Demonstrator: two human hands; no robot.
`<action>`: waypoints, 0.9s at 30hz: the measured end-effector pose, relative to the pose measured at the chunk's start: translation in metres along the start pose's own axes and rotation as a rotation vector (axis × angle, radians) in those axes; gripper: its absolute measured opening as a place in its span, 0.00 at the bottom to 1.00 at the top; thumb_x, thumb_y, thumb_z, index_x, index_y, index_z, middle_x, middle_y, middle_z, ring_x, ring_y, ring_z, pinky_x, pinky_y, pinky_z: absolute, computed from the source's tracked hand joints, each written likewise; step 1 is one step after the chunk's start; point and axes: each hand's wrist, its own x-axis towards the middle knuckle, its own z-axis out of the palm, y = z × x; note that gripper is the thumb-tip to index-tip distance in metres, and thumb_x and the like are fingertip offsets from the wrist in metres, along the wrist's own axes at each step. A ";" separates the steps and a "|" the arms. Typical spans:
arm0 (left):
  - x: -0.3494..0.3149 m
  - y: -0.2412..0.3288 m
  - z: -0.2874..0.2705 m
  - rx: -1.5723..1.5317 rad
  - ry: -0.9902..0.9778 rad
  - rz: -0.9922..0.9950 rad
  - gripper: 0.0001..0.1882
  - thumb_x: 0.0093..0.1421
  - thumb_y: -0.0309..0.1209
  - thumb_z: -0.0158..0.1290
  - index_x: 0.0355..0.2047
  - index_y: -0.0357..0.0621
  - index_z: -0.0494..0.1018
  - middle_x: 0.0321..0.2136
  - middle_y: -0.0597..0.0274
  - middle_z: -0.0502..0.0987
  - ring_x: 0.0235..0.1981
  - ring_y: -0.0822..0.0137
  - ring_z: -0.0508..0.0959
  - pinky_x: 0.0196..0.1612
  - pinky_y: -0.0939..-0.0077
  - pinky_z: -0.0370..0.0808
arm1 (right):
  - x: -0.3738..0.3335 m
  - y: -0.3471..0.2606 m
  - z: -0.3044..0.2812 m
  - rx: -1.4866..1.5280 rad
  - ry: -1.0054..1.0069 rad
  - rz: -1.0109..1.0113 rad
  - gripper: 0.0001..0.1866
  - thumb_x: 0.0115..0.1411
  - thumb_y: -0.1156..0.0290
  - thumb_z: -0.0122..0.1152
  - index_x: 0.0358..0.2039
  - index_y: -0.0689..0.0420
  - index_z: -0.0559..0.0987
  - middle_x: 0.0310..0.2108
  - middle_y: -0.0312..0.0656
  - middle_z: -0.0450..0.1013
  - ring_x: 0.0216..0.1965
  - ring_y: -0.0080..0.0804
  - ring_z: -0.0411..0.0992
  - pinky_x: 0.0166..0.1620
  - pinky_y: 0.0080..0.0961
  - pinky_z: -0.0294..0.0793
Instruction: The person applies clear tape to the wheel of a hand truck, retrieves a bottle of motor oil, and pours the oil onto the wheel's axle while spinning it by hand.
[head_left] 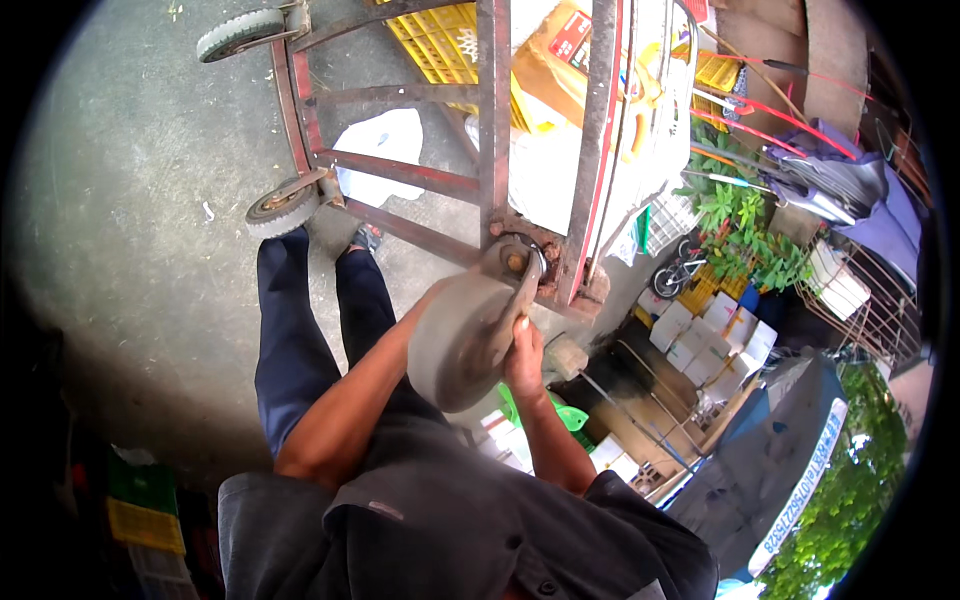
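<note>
A large grey caster wheel [462, 335] sits in a rusty metal fork [516, 312], joined to the corner of a dark red and brown cart frame [495, 130]. The fingers of my right hand [524, 358] close round the fork's right side, thumb uppermost. My left forearm [365, 400] reaches up on the wheel's other side, where the wheel hides the fingers of my left hand. The tread looks smooth or smeared. A rusty bolt [515, 261] shows at the fork's top. Two more wheels, a nearer one [284, 206] and a farther one [238, 34], stick out at the frame's left.
My legs [295, 350] stand on the concrete floor below the frame. A white bag [378, 150] and a yellow crate [435, 45] show through the bars. To the right are stacked white boxes [705, 335], a small bicycle [678, 270], green plants [745, 235] and a folded purple umbrella [870, 215].
</note>
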 end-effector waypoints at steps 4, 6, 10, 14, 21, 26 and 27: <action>0.001 0.002 -0.005 0.003 -0.073 -0.033 0.20 0.71 0.39 0.42 0.52 0.36 0.71 0.44 0.62 0.77 0.42 0.71 0.78 0.47 0.77 0.76 | 0.000 -0.008 -0.006 -0.077 -0.046 0.019 0.24 0.69 0.53 0.47 0.48 0.65 0.73 0.35 0.42 0.74 0.32 0.28 0.72 0.36 0.24 0.72; 0.004 0.009 -0.005 0.102 -0.073 0.002 0.19 0.71 0.39 0.42 0.52 0.36 0.72 0.44 0.63 0.77 0.42 0.71 0.78 0.47 0.77 0.75 | 0.007 -0.014 -0.004 -0.096 -0.024 0.027 0.23 0.69 0.54 0.47 0.47 0.64 0.73 0.31 0.39 0.73 0.27 0.25 0.71 0.30 0.21 0.71; -0.024 0.018 0.027 0.362 -0.011 0.127 0.21 0.71 0.40 0.43 0.53 0.36 0.72 0.45 0.64 0.77 0.44 0.74 0.76 0.48 0.78 0.74 | -0.003 -0.013 0.003 -0.035 0.015 0.052 0.24 0.68 0.53 0.48 0.47 0.64 0.73 0.33 0.40 0.74 0.28 0.25 0.72 0.31 0.22 0.71; -0.021 0.015 0.019 0.322 0.031 0.058 0.21 0.72 0.41 0.42 0.52 0.36 0.72 0.44 0.64 0.78 0.44 0.74 0.76 0.49 0.78 0.73 | -0.002 -0.007 -0.010 -0.025 -0.013 0.129 0.28 0.66 0.49 0.50 0.51 0.65 0.71 0.40 0.45 0.74 0.38 0.34 0.74 0.42 0.31 0.75; -0.038 0.043 0.023 0.460 0.263 0.057 0.32 0.67 0.54 0.44 0.48 0.33 0.75 0.45 0.55 0.79 0.44 0.66 0.78 0.50 0.73 0.72 | 0.001 -0.006 -0.011 0.177 -0.133 0.191 0.30 0.65 0.48 0.52 0.54 0.62 0.70 0.45 0.48 0.74 0.43 0.40 0.75 0.49 0.38 0.76; -0.057 0.091 0.094 0.977 0.143 0.016 0.37 0.59 0.60 0.52 0.46 0.32 0.77 0.42 0.52 0.80 0.43 0.67 0.77 0.49 0.72 0.72 | 0.000 -0.018 0.012 0.201 -0.067 0.152 0.29 0.67 0.52 0.50 0.54 0.67 0.70 0.44 0.49 0.74 0.41 0.38 0.75 0.44 0.33 0.76; -0.047 0.092 0.096 1.222 0.176 -0.040 0.42 0.55 0.64 0.52 0.44 0.31 0.78 0.41 0.49 0.80 0.43 0.64 0.78 0.49 0.70 0.72 | 0.000 -0.019 0.014 0.202 -0.084 0.153 0.29 0.67 0.52 0.51 0.55 0.66 0.69 0.46 0.48 0.74 0.43 0.37 0.74 0.47 0.34 0.76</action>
